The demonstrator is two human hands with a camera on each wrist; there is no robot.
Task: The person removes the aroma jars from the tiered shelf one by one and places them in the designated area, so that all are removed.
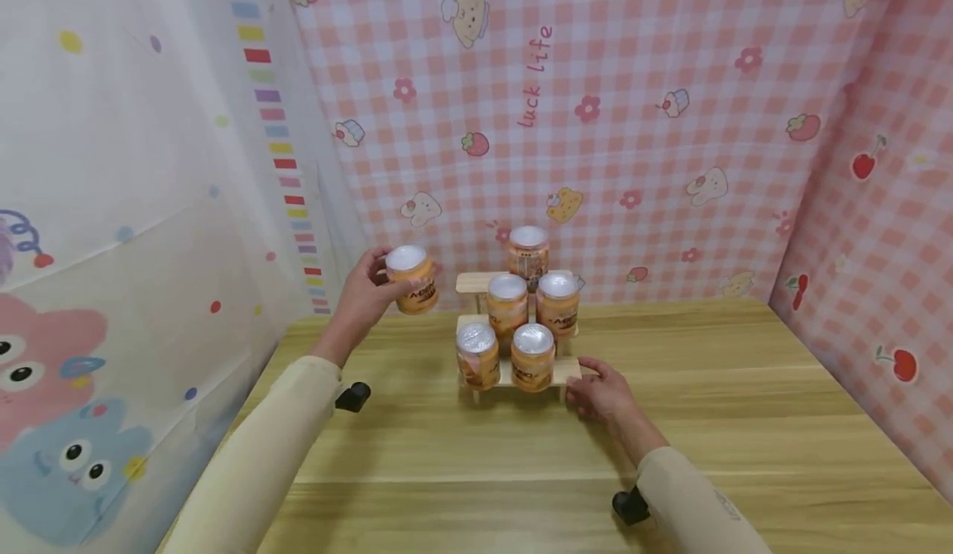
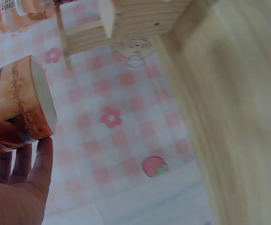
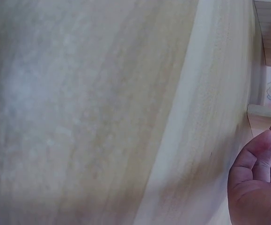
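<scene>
My left hand [image 1: 365,289] grips an orange can [image 1: 414,285] with a pale lid, raised left of a stepped wooden display stand [image 1: 476,283]. In the left wrist view the same can [image 2: 18,101] lies across the fingers [image 2: 39,161], its flat end facing right. My right hand [image 1: 606,393] holds the right end of the stand's lowest step, with thumb and fingers at its edge. In the right wrist view the right hand [image 3: 261,178] has bent fingers close to the stand's wood [image 3: 266,111]. One similar can [image 1: 529,256] stands on the top step, two on the middle, two on the lowest.
The stand sits on a wood-grain table [image 1: 462,471] near its back edge. Behind rises a pink checked cloth [image 1: 633,149], with another checked cloth on the right and a white patterned sheet [image 1: 134,165] on the left. Black straps' ends [image 1: 353,397] show by both sleeves.
</scene>
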